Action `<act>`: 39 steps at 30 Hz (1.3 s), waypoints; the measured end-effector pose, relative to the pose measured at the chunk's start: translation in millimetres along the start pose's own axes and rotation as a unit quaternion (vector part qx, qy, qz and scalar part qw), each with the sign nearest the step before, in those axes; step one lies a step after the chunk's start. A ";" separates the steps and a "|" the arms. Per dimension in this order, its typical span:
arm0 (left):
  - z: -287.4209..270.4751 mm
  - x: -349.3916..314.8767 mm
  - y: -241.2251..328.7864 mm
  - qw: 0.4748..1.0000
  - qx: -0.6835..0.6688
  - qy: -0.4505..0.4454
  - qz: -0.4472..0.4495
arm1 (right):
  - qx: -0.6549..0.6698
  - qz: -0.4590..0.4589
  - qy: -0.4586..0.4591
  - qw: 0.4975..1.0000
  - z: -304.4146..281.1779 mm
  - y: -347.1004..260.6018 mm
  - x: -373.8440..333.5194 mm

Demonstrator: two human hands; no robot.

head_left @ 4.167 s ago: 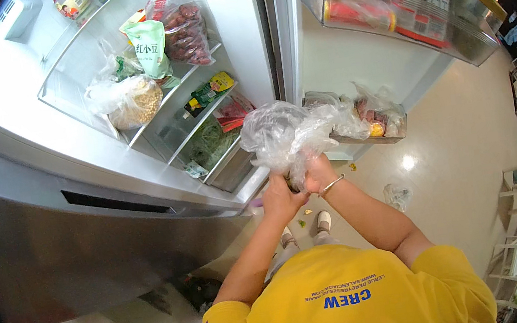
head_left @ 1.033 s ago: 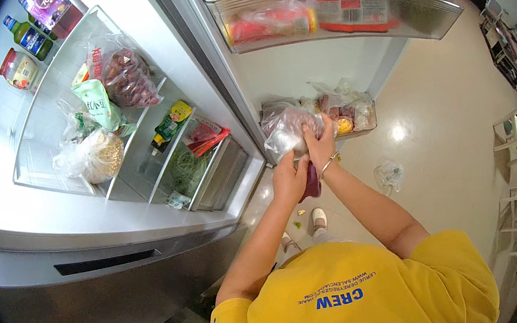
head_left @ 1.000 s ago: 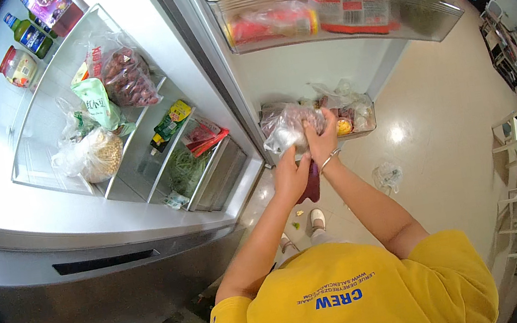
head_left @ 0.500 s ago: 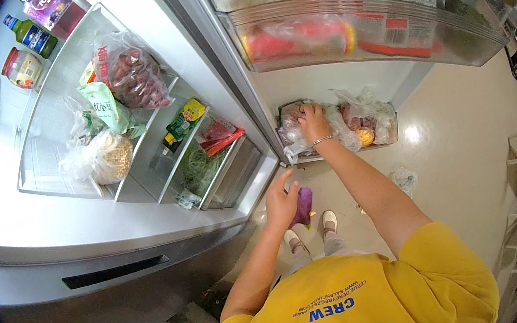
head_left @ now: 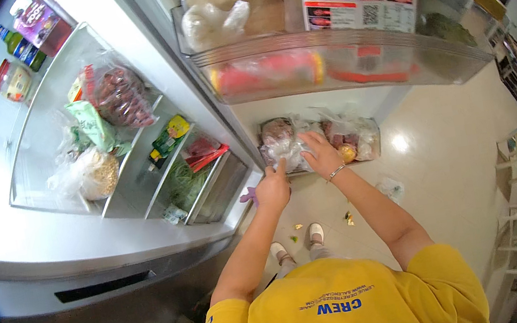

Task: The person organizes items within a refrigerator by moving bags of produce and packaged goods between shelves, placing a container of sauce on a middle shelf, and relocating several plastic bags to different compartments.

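Observation:
In the door's lowest bin (head_left: 303,173), my right hand (head_left: 324,155) reaches over clear plastic bags, its fingers apart and nothing gripped. Under its fingertips lies a crumpled clear bag (head_left: 289,147). A bag of brownish-pink food (head_left: 276,130) fills the bin's left end; another bag with dark reddish pieces (head_left: 341,131) and a yellow round item (head_left: 348,152) is on the right. My left hand (head_left: 273,189) is at the bin's front left, index finger stretched toward the bags. A soft purple cloth (head_left: 248,196) sticks out from its closed lower fingers; much of the cloth is hidden.
Fridge shelves (head_left: 27,164) on the left hold a bag of red dates (head_left: 121,98), a green pouch (head_left: 91,124) and bagged pale food (head_left: 98,174). An upper door bin (head_left: 346,33) overhangs the lower one. Scraps (head_left: 349,218) and a clear bag (head_left: 390,189) lie on the floor.
My right hand has let go of the left bag and shifted right, fingers opening. My left hand has come forward to the bin, the purple cloth moving with it. The view has shifted.

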State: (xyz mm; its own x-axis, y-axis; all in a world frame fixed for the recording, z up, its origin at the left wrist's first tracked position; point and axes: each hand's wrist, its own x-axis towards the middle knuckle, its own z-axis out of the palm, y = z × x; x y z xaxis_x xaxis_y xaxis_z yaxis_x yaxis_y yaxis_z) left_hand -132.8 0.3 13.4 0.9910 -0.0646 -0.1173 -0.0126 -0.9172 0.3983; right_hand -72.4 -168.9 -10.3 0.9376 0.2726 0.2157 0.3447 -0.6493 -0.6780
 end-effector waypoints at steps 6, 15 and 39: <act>26.8 50.8 -3.0 0.981 0.058 -0.081 0.169 | 0.044 0.028 0.013 0.999 32.0 32.5 30.1; 22.9 47.1 -20.6 0.986 0.005 -0.111 0.121 | -0.063 -0.114 -0.037 0.991 -3.4 12.5 1.9; 3.0 -2.7 -63.1 0.964 -0.213 0.128 0.092 | -0.148 -0.070 -0.092 0.982 16.9 37.4 -58.4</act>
State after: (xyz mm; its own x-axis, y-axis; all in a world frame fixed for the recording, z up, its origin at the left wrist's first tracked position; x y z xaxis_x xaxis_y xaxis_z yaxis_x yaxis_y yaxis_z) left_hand -135.1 57.2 -14.1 0.9783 -0.0618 0.1976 -0.1895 -0.6515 0.7346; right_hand -115.0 -197.1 -60.2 0.8657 0.4798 0.1426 0.4928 -0.7669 -0.4110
